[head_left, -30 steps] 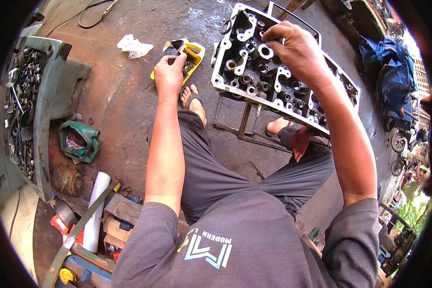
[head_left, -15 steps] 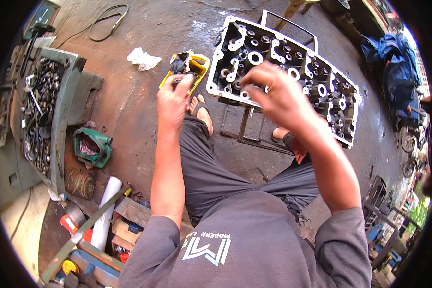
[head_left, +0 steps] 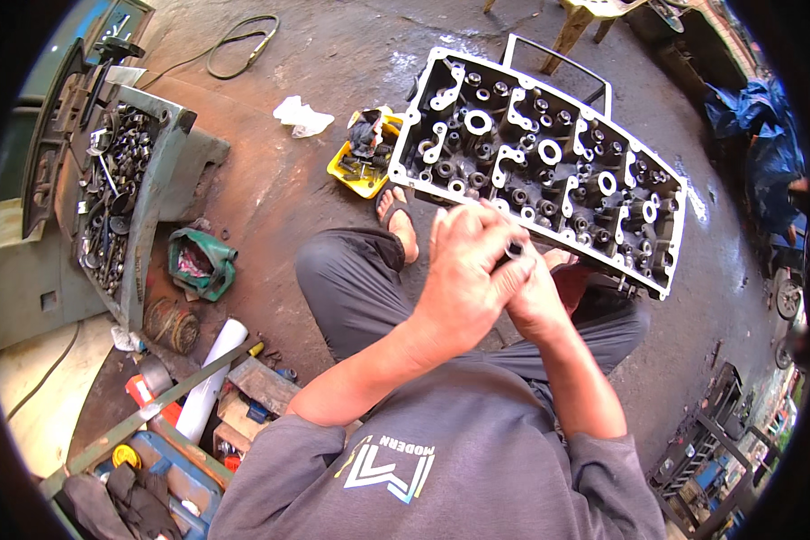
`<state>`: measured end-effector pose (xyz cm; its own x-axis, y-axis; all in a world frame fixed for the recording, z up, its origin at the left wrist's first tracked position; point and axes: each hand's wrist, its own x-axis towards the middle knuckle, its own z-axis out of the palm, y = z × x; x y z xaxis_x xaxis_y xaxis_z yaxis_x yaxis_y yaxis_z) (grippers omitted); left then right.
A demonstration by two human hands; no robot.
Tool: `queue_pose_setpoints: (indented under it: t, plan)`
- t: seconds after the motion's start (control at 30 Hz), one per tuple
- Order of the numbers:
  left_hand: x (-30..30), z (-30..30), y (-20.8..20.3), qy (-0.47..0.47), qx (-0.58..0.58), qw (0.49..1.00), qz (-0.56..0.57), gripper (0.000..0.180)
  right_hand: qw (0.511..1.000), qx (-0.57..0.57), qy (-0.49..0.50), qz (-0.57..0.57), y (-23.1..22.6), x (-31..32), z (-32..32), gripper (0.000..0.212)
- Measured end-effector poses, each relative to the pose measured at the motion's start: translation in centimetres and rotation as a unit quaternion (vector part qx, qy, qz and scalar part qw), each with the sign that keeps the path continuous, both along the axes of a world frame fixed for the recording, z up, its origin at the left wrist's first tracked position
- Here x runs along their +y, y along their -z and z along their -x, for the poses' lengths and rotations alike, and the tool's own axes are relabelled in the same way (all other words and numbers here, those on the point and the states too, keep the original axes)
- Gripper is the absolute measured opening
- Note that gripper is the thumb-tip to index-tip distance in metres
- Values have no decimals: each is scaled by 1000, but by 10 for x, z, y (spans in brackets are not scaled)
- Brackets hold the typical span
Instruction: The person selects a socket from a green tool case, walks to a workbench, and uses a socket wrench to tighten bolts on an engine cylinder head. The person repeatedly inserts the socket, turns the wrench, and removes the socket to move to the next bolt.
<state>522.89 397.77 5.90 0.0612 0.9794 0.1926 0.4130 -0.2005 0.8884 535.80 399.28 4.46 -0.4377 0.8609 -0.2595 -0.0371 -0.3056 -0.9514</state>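
Observation:
My left hand and my right hand meet in front of me, above my lap and by the near edge of an engine cylinder head. Between them sits a small dark metal cylinder with a round end showing. Fingers of both hands close around it, and most of it is hidden. The silver-rimmed cylinder head lies with its inside facing up, full of round bores and springs. Left of it stands a yellow cut-open plastic container holding small dark metal parts and a black cloth-like bundle.
A metal frame sticks out behind the cylinder head. At left, a grey metal bench tray is heaped with tools and small parts. A green container, a white roll and crumpled white plastic lie on the floor.
My left hand has moved right from above the yellow container, and my right hand has drawn back from over the cylinder head. Both now meet on the small metal cylinder.

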Motion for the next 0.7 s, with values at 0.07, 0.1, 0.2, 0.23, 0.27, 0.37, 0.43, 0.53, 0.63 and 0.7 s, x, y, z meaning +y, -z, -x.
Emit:
queue_pose_setpoints:
  t: [0.07, 0.1, 0.2, 0.23, 0.27, 0.37, 0.43, 0.53, 0.63, 0.7]
  plan:
    - [-5, -2, 1, 74, 87, 993, 28, 35, 995, -80, 4, 59, 6, -16, -24, 50]
    - [1, 5, -2, 52, 84, 995, -13, 37, 979, -169, -35, 110, 5, -20, -41, 41]
    - [64, 60, -13, -8, 177, 983, -40, 57, 969, -196, 65, -137, 1, -16, -101, 22]
    - [102, 73, -15, -36, 263, 962, -64, 73, 976, -149, 143, -74, 4, -11, -120, 20]
    - [138, 80, -16, -27, 327, 943, -47, 87, 919, -231, 195, -253, 8, 1, -140, 19]
    - [211, 65, 0, 69, 562, 822, 64, 119, 848, -290, 339, -286, 35, 34, -178, 16]
    - [230, 55, 11, 138, 589, 787, 117, 132, 862, -216, 386, -249, 55, 40, -188, 15]
    - [234, 40, 21, 175, 641, 740, 105, 141, 847, -237, 387, -277, 75, 42, -195, 12]
    - [236, 34, 24, 186, 661, 721, 94, 143, 846, -259, 382, -266, 80, 42, -196, 12]
    - [237, 32, 25, 190, 672, 709, 100, 147, 852, -254, 381, -254, 79, 43, -196, 11]
